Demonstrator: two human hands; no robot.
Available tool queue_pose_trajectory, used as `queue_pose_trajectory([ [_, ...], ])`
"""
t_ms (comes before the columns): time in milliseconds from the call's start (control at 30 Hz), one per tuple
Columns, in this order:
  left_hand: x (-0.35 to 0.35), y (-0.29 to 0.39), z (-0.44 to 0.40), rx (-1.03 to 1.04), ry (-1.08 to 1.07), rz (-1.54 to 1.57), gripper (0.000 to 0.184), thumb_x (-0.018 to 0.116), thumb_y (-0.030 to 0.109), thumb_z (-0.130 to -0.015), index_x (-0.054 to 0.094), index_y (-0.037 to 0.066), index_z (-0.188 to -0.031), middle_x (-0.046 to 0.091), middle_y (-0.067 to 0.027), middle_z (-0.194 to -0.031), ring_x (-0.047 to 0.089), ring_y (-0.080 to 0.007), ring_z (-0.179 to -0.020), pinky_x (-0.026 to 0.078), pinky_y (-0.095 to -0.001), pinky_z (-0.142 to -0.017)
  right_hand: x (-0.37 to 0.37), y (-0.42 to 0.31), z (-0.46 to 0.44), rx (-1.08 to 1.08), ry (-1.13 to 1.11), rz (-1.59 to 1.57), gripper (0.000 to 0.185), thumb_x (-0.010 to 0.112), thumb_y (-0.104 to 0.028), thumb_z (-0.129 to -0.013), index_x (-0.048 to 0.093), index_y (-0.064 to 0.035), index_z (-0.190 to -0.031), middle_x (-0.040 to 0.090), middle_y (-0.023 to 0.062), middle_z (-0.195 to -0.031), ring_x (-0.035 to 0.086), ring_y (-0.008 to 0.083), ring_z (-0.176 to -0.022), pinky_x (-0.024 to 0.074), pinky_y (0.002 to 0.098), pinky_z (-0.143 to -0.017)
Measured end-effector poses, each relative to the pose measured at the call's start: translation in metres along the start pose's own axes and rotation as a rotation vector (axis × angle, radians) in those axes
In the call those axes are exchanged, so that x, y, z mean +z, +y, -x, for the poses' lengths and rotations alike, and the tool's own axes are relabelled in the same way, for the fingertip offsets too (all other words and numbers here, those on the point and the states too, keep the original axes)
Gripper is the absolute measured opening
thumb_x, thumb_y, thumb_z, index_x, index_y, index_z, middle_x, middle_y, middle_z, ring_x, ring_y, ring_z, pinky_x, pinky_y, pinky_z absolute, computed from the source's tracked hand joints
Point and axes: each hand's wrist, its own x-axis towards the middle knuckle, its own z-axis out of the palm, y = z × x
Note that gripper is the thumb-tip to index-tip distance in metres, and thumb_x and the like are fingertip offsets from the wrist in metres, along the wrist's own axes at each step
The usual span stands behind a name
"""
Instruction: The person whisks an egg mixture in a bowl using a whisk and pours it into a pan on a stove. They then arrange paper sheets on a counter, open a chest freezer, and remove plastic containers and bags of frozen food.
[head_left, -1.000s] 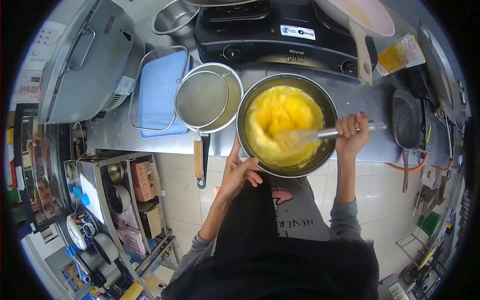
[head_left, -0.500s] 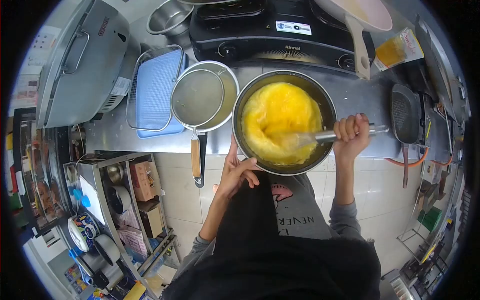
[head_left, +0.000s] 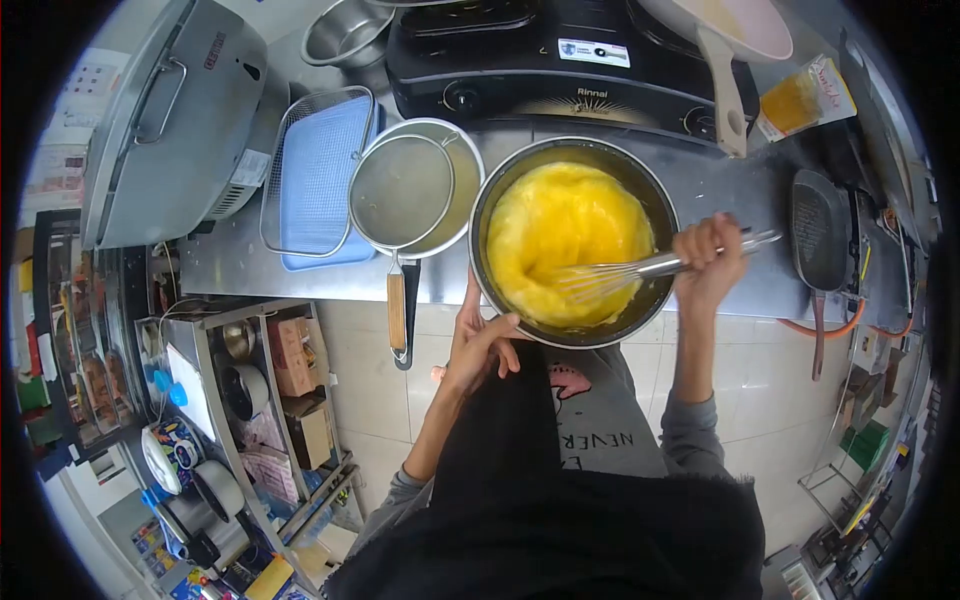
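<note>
A dark pot (head_left: 655, 325) holds a frothy yellow liquid (head_left: 570, 210) that looks like beaten egg. It sits at the counter's front edge, overhanging it slightly. My left hand (head_left: 478, 345) grips the pot's lower left side, thumb at the rim; some fingers are hidden under or behind it. In my right hand (head_left: 712, 262) is the handle of a metal whisk (head_left: 655, 266), tilted, its wires dipping into the liquid. Left of the pot, a fine-mesh strainer (head_left: 402, 192) with a wooden handle rests over a pale-rimmed pan (head_left: 462, 215).
A black Rinnai gas stove (head_left: 480, 90) stands behind the pot, with a pink pan (head_left: 728, 75) on it. At left are a wire basket in a blue tray (head_left: 318, 180) and a grey lidded appliance (head_left: 185, 150). A yellow pouch (head_left: 805, 98) and a grill pan (head_left: 820, 235) lie right.
My right hand and the whisk have shifted slightly right, and the whisk's wires show more clearly. The liquid's surface has swirled. My left hand keeps its grip on the pot.
</note>
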Motion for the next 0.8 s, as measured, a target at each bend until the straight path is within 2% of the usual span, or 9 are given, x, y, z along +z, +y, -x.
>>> queue_pose_trajectory([
  [67,-0.002,-0.002,0.004,-0.013,0.059,0.011,0.085,0.053,0.000,-0.078,-0.004,0.015,-0.138,0.061,-0.0181,-0.081,0.051,-0.0162,-0.034,0.037,-0.0213,-0.026,0.004,-0.017,-0.002,-0.050,-0.001,0.006,0.029,0.044,-0.013,-0.084,0.035,-0.0126,-0.056,0.024,-0.0046,-0.043,0.021,0.0060,-0.036,0.0218,0.0223,-0.038],
  [133,-0.012,-0.005,0.002,-0.045,-0.012,0.001,0.085,0.050,0.000,-0.081,-0.011,0.017,-0.137,0.062,-0.0212,-0.082,0.056,-0.0181,-0.040,0.039,-0.0213,-0.028,-0.003,-0.021,-0.011,-0.238,-0.149,-0.476,0.019,0.048,-0.009,-0.082,0.043,-0.0091,-0.064,0.026,-0.0047,-0.044,0.024,0.0065,-0.035,0.0216,0.0237,-0.035],
  [200,-0.009,-0.002,0.002,-0.035,-0.031,-0.009,0.086,0.051,0.001,-0.080,-0.010,0.017,-0.137,0.062,-0.0210,-0.085,0.056,-0.0178,-0.040,0.040,-0.0210,-0.028,-0.007,0.011,-0.008,-0.083,-0.051,-0.069,0.025,0.046,-0.011,-0.083,0.039,-0.0117,-0.059,0.027,-0.0041,-0.044,0.021,0.0062,-0.035,0.0224,0.0224,-0.038],
  [300,-0.009,-0.006,0.002,-0.031,0.014,-0.013,0.086,0.052,0.002,-0.081,-0.011,0.017,-0.137,0.062,-0.0211,-0.084,0.057,-0.0180,-0.040,0.039,-0.0211,-0.028,-0.003,-0.016,-0.015,0.024,-0.080,-0.066,0.027,0.047,-0.008,-0.082,0.036,-0.0123,-0.057,0.027,-0.0037,-0.044,0.021,0.0068,-0.035,0.0217,0.0224,-0.037],
  [400,-0.011,-0.006,0.003,-0.050,-0.018,0.020,0.084,0.050,0.001,-0.081,-0.010,0.018,-0.138,0.062,-0.0209,-0.089,0.057,-0.0179,-0.041,0.038,-0.0205,-0.027,-0.007,-0.016,-0.012,-0.257,-0.142,-0.439,0.024,0.048,-0.005,-0.080,0.039,-0.0108,-0.058,0.025,-0.0041,-0.043,0.023,0.0069,-0.035,0.0211,0.0228,-0.035],
  [500,-0.003,-0.001,0.000,-0.008,0.045,-0.033,0.084,0.054,0.004,-0.080,-0.005,0.017,-0.138,0.062,-0.0193,-0.076,0.051,-0.0153,-0.034,0.037,-0.0205,-0.026,-0.003,-0.002,-0.008,0.058,-0.086,-0.036,0.029,0.046,-0.009,-0.080,0.034,-0.0142,-0.054,0.024,-0.0041,-0.041,0.020,0.0068,-0.035,0.0228,0.0226,-0.038],
  [667,-0.006,-0.005,0.004,-0.034,0.048,-0.014,0.083,0.053,0.004,-0.080,-0.004,0.016,-0.138,0.063,-0.0193,-0.075,0.051,-0.0153,-0.034,0.036,-0.0199,-0.026,-0.011,-0.009,-0.020,-0.236,-0.056,-0.393,0.025,0.047,-0.009,-0.080,0.037,-0.0120,-0.057,0.026,-0.0040,-0.043,0.022,0.0066,-0.034,0.0209,0.0231,-0.036],
  [733,-0.005,-0.002,0.005,-0.027,0.031,-0.021,0.084,0.052,0.004,-0.081,-0.008,0.017,-0.138,0.063,-0.0203,-0.075,0.054,-0.0171,-0.037,0.038,-0.0205,-0.027,0.000,0.001,-0.007,0.067,-0.033,0.018,0.029,0.047,-0.012,-0.081,0.034,-0.0140,-0.055,0.026,-0.0037,-0.043,0.022,0.0064,-0.036,0.0212,0.0221,-0.038],
  [800,-0.007,-0.003,0.006,-0.041,0.032,-0.014,0.085,0.052,0.004,-0.082,-0.011,0.017,-0.137,0.063,-0.0213,-0.076,0.056,-0.0189,-0.040,0.039,-0.0212,-0.028,0.001,-0.015,-0.010,0.002,-0.066,0.019,0.027,0.047,-0.010,-0.081,0.036,-0.0138,-0.056,0.026,-0.0035,-0.043,0.023,0.0064,-0.037,0.0217,0.0218,-0.039],
])
